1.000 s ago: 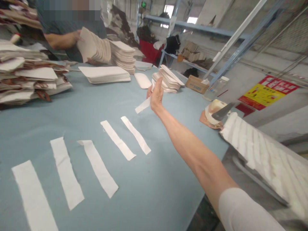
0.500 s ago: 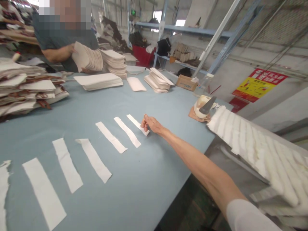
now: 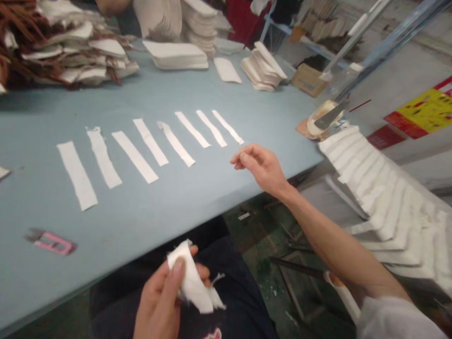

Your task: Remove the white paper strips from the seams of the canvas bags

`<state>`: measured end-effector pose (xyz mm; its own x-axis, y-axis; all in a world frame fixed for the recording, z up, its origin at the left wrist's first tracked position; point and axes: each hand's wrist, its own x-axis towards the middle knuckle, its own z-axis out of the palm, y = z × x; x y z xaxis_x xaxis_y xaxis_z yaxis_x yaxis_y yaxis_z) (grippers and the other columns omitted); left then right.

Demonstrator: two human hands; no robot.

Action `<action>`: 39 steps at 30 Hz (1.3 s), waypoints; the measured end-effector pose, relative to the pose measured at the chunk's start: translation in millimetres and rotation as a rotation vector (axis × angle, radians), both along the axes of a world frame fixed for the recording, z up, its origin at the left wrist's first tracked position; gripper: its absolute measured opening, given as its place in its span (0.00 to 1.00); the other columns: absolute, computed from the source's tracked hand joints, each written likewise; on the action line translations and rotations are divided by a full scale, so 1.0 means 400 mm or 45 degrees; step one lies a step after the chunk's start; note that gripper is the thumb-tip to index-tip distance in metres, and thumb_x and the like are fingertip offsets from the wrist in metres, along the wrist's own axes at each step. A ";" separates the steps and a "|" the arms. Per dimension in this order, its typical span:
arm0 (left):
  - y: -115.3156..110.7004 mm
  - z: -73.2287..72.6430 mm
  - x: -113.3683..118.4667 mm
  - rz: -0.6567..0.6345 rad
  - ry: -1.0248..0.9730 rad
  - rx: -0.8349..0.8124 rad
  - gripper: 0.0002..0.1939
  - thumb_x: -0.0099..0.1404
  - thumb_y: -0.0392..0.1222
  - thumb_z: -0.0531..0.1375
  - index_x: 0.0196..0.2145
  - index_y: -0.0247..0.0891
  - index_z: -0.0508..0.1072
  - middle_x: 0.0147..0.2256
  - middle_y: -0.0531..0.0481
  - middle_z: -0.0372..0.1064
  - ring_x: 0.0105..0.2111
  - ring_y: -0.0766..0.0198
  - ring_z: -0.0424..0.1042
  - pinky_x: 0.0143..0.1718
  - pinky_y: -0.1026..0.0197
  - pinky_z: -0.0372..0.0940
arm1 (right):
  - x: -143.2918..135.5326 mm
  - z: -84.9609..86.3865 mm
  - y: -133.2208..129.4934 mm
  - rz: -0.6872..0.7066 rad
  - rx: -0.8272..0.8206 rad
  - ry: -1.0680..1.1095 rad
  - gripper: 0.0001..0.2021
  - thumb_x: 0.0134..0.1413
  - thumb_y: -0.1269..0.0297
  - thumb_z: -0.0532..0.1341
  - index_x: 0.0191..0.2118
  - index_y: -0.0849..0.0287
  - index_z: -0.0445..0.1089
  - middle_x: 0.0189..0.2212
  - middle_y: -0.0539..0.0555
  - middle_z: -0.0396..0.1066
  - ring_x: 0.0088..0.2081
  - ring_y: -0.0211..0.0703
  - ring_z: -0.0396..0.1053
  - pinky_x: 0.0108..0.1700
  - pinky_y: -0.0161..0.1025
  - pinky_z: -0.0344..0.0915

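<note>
My left hand [image 3: 164,292] is closed around a small bundle of white fabric strips [image 3: 193,278], low in front of my lap. Loose threads hang from the bundle's frayed end. Over the table's near edge, my right hand [image 3: 259,165] has its fingers loosely bent and apart, with nothing visible in them. Just beyond its fingertips lies the narrow rightmost strip [image 3: 228,127]. Several more white strips stretch leftward in a slanted row, among them a wide one [image 3: 77,176] at the left end. Pink-handled thread snips [image 3: 52,241] rest near the table's left front, slightly blurred.
The blue-grey table [image 3: 141,216] carries stacks of pale pieces [image 3: 176,56] at the back and a heap of brown-and-white pieces [image 3: 77,47] at back left. A tape roll [image 3: 323,120] with a dark blade sits right. White layered material [image 3: 384,197] is beside the table. Another person's arm shows behind.
My right hand has come away from the rightmost strip, back toward me. The view has tilted down, bringing my left hand with its bundle and the snips into sight.
</note>
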<state>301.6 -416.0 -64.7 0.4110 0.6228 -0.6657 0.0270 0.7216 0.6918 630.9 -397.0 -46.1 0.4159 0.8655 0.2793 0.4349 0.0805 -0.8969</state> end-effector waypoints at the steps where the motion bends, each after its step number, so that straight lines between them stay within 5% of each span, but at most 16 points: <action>1: 0.011 0.004 -0.003 0.091 -0.039 -0.041 0.37 0.51 0.66 0.78 0.50 0.36 0.82 0.30 0.46 0.83 0.28 0.54 0.81 0.29 0.58 0.78 | -0.064 0.003 -0.044 0.071 -0.020 -0.059 0.19 0.68 0.43 0.65 0.42 0.56 0.77 0.38 0.54 0.82 0.38 0.42 0.78 0.44 0.40 0.73; 3: 0.034 0.019 -0.009 0.217 -0.086 -0.123 0.31 0.53 0.55 0.79 0.48 0.32 0.83 0.33 0.41 0.86 0.28 0.53 0.83 0.29 0.58 0.80 | -0.181 0.001 -0.120 0.187 -0.044 -0.246 0.10 0.70 0.55 0.66 0.45 0.56 0.77 0.38 0.53 0.81 0.38 0.41 0.78 0.44 0.39 0.74; 6: 0.057 0.058 -0.021 0.313 -0.108 -0.211 0.12 0.70 0.39 0.65 0.48 0.31 0.83 0.38 0.38 0.87 0.30 0.54 0.85 0.29 0.57 0.82 | -0.309 -0.015 -0.191 0.305 0.024 -0.436 0.09 0.67 0.60 0.68 0.49 0.56 0.74 0.42 0.55 0.82 0.41 0.43 0.80 0.44 0.38 0.76; 9: 0.059 0.093 -0.039 0.373 -0.119 -0.259 0.14 0.76 0.32 0.56 0.46 0.31 0.83 0.40 0.38 0.87 0.31 0.55 0.86 0.27 0.57 0.82 | -0.383 -0.016 -0.213 0.429 0.178 -0.544 0.15 0.66 0.61 0.69 0.54 0.56 0.71 0.48 0.59 0.82 0.50 0.47 0.81 0.52 0.42 0.78; 13: 0.046 0.121 -0.060 0.438 -0.193 -0.272 0.17 0.78 0.29 0.53 0.46 0.29 0.83 0.40 0.35 0.87 0.31 0.57 0.86 0.29 0.59 0.83 | -0.439 0.034 -0.221 0.523 0.357 -0.653 0.18 0.65 0.63 0.68 0.57 0.57 0.69 0.53 0.61 0.81 0.57 0.47 0.79 0.60 0.43 0.75; 19: 0.028 0.132 -0.085 0.494 -0.249 -0.267 0.16 0.78 0.29 0.53 0.45 0.26 0.82 0.36 0.36 0.86 0.25 0.61 0.82 0.25 0.62 0.80 | -0.492 0.096 -0.241 0.520 0.386 -0.609 0.20 0.62 0.64 0.65 0.58 0.51 0.68 0.53 0.62 0.81 0.57 0.51 0.79 0.60 0.50 0.75; 27: 0.024 0.121 -0.102 0.505 -0.261 -0.247 0.16 0.77 0.31 0.54 0.47 0.27 0.83 0.35 0.41 0.84 0.26 0.63 0.81 0.26 0.65 0.79 | -0.503 0.017 -0.217 0.514 0.347 -0.846 0.22 0.57 0.73 0.61 0.57 0.51 0.67 0.56 0.59 0.81 0.57 0.50 0.79 0.61 0.50 0.72; 34: 0.018 0.111 -0.096 0.466 -0.268 -0.250 0.16 0.78 0.31 0.53 0.45 0.29 0.83 0.33 0.42 0.84 0.25 0.63 0.80 0.23 0.66 0.76 | -0.510 -0.006 -0.206 0.465 0.441 -0.943 0.09 0.62 0.71 0.63 0.46 0.53 0.73 0.50 0.58 0.83 0.51 0.51 0.79 0.59 0.51 0.73; 39: 0.014 0.096 -0.091 0.455 -0.260 -0.201 0.14 0.75 0.32 0.57 0.42 0.28 0.84 0.33 0.42 0.84 0.25 0.63 0.79 0.24 0.65 0.76 | -0.513 -0.005 -0.199 0.454 0.385 -0.695 0.05 0.65 0.71 0.66 0.38 0.54 0.73 0.44 0.57 0.84 0.47 0.50 0.80 0.55 0.50 0.74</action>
